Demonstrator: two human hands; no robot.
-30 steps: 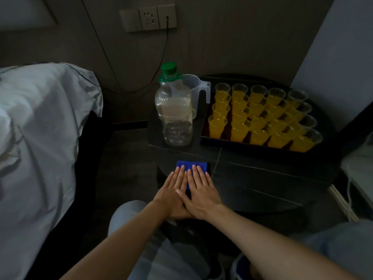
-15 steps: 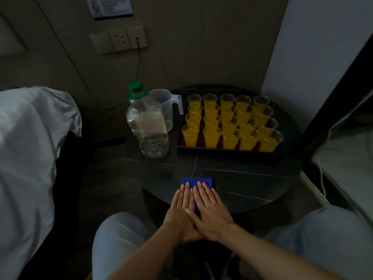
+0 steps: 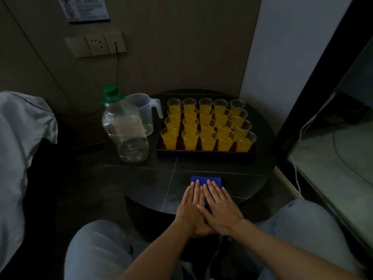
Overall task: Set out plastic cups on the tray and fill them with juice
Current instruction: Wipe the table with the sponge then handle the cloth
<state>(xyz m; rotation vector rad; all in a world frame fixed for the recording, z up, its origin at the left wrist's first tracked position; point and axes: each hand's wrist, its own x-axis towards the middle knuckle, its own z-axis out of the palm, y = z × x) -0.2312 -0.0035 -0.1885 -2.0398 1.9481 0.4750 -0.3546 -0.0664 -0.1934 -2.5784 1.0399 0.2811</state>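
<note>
— Where are the hands?
— Both lie flat, palms down, at the near edge of the dark round surface (image 3: 141, 178). The left hand (image 3: 190, 207) and the right hand (image 3: 221, 209) sit side by side. Their fingers are straight and close together, gripping nothing. The right hand overlaps the left a little near the wrists.

— What is under them?
— A flat blue pad (image 3: 207, 179). The fingertips of both hands rest on it, and its far edge shows beyond them.

— And the cups?
— The plastic cups (image 3: 205, 122) stand on a dark tray (image 3: 205, 154) at the far right of the surface, well apart from the hands. They are packed rim to rim, five across and several rows deep. Every cup I can see holds yellow-orange juice (image 3: 169, 141), though the levels in the back rows are hard to judge.

— Anything left of the tray?
— A clear bottle (image 3: 127, 134) with a green cap (image 3: 110, 94) stands upright just beside the tray's left end. Behind it is a clear jug (image 3: 145, 112), its handle turned toward the cups, with a little pale liquid at the bottom.

— Farther out?
— A wall socket (image 3: 96, 44) is above, with a dark cable (image 3: 117, 65) hanging from it. White bedding (image 3: 20, 138) lies on the left. The person's knees in pale trousers (image 3: 96, 249) show at the bottom, either side of the forearms.
</note>
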